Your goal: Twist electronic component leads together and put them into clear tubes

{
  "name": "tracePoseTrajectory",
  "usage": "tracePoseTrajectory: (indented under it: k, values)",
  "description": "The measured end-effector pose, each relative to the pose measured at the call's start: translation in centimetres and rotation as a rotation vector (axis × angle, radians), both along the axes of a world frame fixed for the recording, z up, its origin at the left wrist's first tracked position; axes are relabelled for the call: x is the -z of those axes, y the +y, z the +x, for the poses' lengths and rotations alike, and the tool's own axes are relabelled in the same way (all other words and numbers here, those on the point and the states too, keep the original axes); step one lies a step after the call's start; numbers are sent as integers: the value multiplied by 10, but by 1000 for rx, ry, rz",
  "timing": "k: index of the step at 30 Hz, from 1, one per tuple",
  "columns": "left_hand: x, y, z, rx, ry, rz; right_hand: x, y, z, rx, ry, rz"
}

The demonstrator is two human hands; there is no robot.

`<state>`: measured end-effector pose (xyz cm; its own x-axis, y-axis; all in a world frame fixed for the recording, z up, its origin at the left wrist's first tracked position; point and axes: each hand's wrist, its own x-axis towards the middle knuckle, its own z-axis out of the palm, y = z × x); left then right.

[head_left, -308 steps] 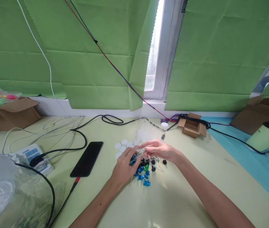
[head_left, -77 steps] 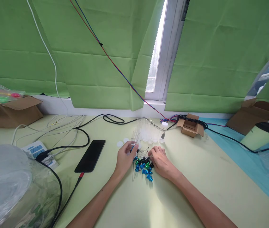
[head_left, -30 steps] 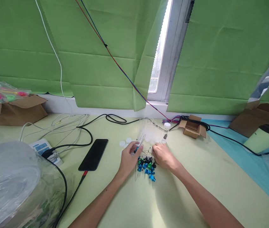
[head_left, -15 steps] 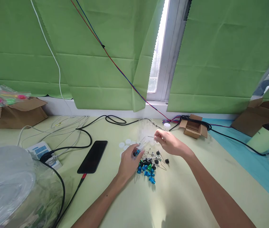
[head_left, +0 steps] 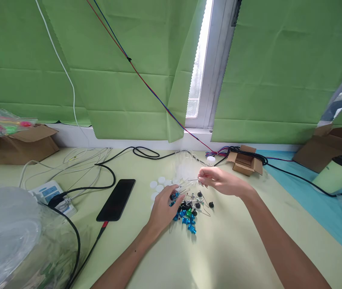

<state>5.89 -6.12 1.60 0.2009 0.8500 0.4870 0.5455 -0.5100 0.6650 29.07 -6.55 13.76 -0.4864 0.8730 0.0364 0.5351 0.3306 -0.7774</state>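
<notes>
My left hand (head_left: 164, 206) is curled around small parts with shiny blue ends (head_left: 174, 196), and thin clear or silvery stems stick out past the fingertips. Held by the pinched fingers of my right hand (head_left: 220, 182) is a thin metal rod (head_left: 193, 180), pointing left toward those stems. Whether its tip touches them, I cannot tell. Under and beside my left hand lies a loose heap of shiny blue pieces (head_left: 191, 228), a green piece (head_left: 188, 212), black-headed pieces (head_left: 211, 204) and thin metal pins. Several white discs (head_left: 159, 188) lie behind the left hand.
A black phone (head_left: 116, 200) with a cable lies left of the hands. Further left are a power strip (head_left: 52, 192) and a large clear plastic container (head_left: 8, 233). At the back stand a white cap (head_left: 211, 160), a small open carton (head_left: 244, 161) and coiled black cable (head_left: 146, 153).
My right hand has shifted slightly right and down, with the rod still pinched. My left hand keeps its grip in nearly the same place. The whole view has drifted a little.
</notes>
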Motion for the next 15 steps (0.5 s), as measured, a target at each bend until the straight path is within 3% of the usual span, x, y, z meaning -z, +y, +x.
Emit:
tracePoseTrajectory:
  k: [8, 15]
  values:
    - [-2, -3, 1, 30, 22, 37, 8, 2, -3, 54, -6, 73]
    - [-1, -4, 3, 5, -37, -13, 12, 1, -13, 60, -102, 256]
